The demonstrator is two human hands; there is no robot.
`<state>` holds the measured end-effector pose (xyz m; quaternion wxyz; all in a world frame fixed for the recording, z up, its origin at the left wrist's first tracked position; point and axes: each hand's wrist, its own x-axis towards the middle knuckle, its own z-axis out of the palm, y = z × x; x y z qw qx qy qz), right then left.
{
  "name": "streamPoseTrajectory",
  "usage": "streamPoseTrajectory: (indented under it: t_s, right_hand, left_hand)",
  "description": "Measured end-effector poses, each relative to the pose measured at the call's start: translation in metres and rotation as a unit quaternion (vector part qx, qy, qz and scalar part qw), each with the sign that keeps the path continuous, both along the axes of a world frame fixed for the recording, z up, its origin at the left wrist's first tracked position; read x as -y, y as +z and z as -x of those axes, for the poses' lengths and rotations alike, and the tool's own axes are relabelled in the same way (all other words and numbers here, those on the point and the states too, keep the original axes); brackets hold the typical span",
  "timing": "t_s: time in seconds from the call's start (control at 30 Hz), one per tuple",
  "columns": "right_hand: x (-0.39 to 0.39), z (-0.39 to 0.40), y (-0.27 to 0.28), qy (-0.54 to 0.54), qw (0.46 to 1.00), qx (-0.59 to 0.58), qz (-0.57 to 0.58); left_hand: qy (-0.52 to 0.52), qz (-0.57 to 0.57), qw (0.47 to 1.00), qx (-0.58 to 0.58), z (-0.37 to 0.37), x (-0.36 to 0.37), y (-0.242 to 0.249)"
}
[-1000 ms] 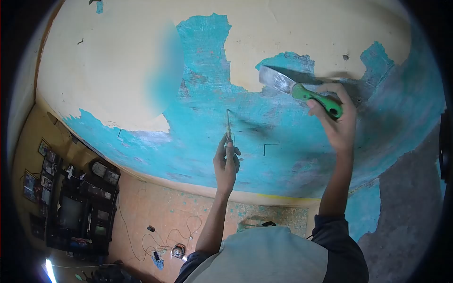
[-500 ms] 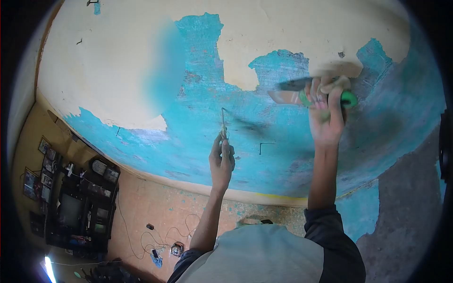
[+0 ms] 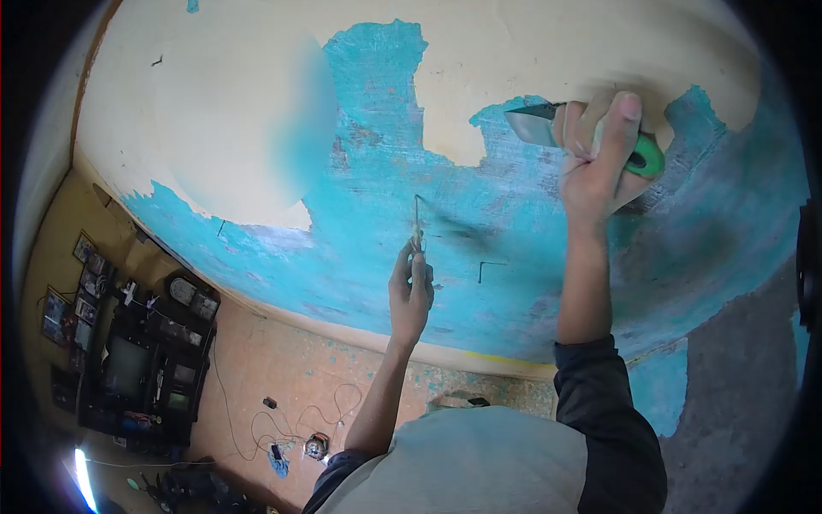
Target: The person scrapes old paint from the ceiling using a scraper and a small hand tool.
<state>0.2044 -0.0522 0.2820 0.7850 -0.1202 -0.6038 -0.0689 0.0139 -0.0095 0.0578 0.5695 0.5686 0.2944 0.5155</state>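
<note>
In the head view, my right hand (image 3: 599, 154) is wrapped round the green handle of a scraper (image 3: 533, 127). The flat metal blade points left, over the lower edge of the cream paint. My left hand (image 3: 412, 287) pinches the lower end of a thin metal rod (image 3: 417, 218) with a slightly bent tip, in front of the blue wall area. Before me, the wall (image 3: 368, 214) shows bare turquoise patches with ragged edges where the cream paint (image 3: 214, 103) ends.
An L-shaped hook (image 3: 481, 272) juts from the wall, right of my left hand. Paint flakes (image 3: 411, 370) lie on the floor by the wall's foot. Cables and a small round metallic object (image 3: 317, 445) are on the floor. A dark cabinet (image 3: 141, 360) with a television stands at left.
My right hand has moved up with the scraper, the blade now reaching the cream edge. My left hand stays at the rod. The view has shifted slightly.
</note>
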Motion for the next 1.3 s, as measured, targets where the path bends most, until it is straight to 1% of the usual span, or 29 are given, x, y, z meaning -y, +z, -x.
streamPoseTrajectory:
  t_s: [0.07,0.2,0.3,0.33,0.37,0.43,0.47,0.5,0.57,0.63,0.7,0.77,0.83,0.87,0.9,0.97,1.0,1.03,1.1,1.13,1.17,1.23,1.27,1.3]
  right_hand:
    - [-0.004,0.012,-0.004,-0.083,0.996,-0.005,-0.036]
    - [-0.002,0.014,-0.001,-0.048,0.997,-0.030,-0.044]
    - [-0.013,0.017,-0.009,-0.018,0.998,-0.052,-0.015]
    - [-0.016,0.020,-0.014,-0.061,0.998,-0.027,0.000]
    - [-0.013,0.018,-0.013,-0.063,0.998,-0.026,0.000]
    - [-0.006,0.011,-0.008,0.022,0.998,-0.053,-0.017]
    - [0.000,0.006,-0.005,0.091,0.992,-0.081,-0.035]
    - [-0.006,0.008,-0.006,0.091,0.992,-0.077,-0.037]
    - [-0.016,0.018,-0.019,-0.076,0.996,-0.041,0.007]
    - [-0.005,0.018,-0.013,-0.074,0.997,-0.027,0.015]
    - [0.011,0.012,-0.006,0.101,0.989,-0.103,-0.030]
    - [-0.001,0.013,-0.018,0.080,0.990,-0.114,-0.009]
    - [-0.006,0.024,-0.019,-0.062,0.996,-0.061,0.029]
    - [0.000,0.018,-0.015,-0.007,0.997,-0.073,0.004]
    - [0.005,0.013,-0.017,-0.010,0.997,-0.075,0.003]
    - [0.011,0.006,-0.017,0.090,0.991,-0.101,-0.017]
    - [-0.007,0.017,-0.026,-0.043,0.996,-0.076,0.036]
    - [-0.003,0.017,-0.028,-0.043,0.995,-0.078,0.038]
    - [0.005,0.014,-0.023,-0.015,0.996,-0.084,0.015]
    - [0.015,-0.002,-0.024,0.076,0.993,-0.089,0.001]
    - [0.010,-0.003,-0.025,0.076,0.993,-0.088,-0.001]
    - [-0.003,0.003,-0.029,0.099,0.986,-0.136,0.017]
    - [-0.012,0.022,-0.030,-0.045,0.995,-0.075,0.039]
    - [-0.010,0.025,-0.034,-0.046,0.995,-0.079,0.040]
  left_hand:
    - [0.004,-0.001,1.000,-0.002,-0.003,0.001,0.000]
    - [-0.006,-0.004,1.000,0.007,-0.001,0.003,-0.003]
    - [-0.008,-0.006,1.000,0.018,-0.005,0.001,-0.001]
    - [-0.015,0.000,1.000,0.019,-0.004,0.002,-0.001]
    - [-0.017,0.000,1.000,0.020,-0.004,0.004,0.001]
    - [-0.016,0.015,1.000,-0.002,-0.001,0.006,0.010]
    - [-0.018,0.011,1.000,-0.001,0.000,0.003,0.010]
    - [-0.024,0.005,1.000,0.001,0.001,0.001,0.008]
    - [-0.030,0.007,1.000,-0.001,0.003,0.003,0.000]
    - [-0.024,0.004,1.000,-0.003,0.001,0.000,-0.001]
    - [-0.021,0.001,1.000,-0.006,0.003,0.000,-0.001]
    - [-0.015,0.004,1.000,-0.004,0.002,0.002,0.001]
    - [-0.036,0.011,0.999,0.001,0.002,0.003,0.006]
    - [-0.039,0.008,0.999,-0.001,0.003,0.002,0.006]
    - [-0.033,0.009,0.999,-0.005,0.004,0.004,0.005]
    - [-0.025,0.008,1.000,-0.002,-0.002,0.002,0.005]
    - [-0.027,0.008,1.000,0.009,-0.004,0.003,0.003]
    - [-0.030,0.007,0.999,0.019,-0.003,0.003,0.002]
    - [-0.034,0.012,0.999,0.014,-0.001,0.003,0.005]
    - [-0.038,0.022,0.999,0.008,0.001,0.003,0.006]
    - [-0.039,0.020,0.999,0.009,0.000,0.001,0.006]
    - [-0.031,0.010,0.999,0.004,-0.001,0.002,0.002]
    - [-0.032,0.013,0.999,0.003,-0.003,0.004,0.001]
    - [-0.040,0.014,0.999,0.016,-0.003,0.005,0.000]
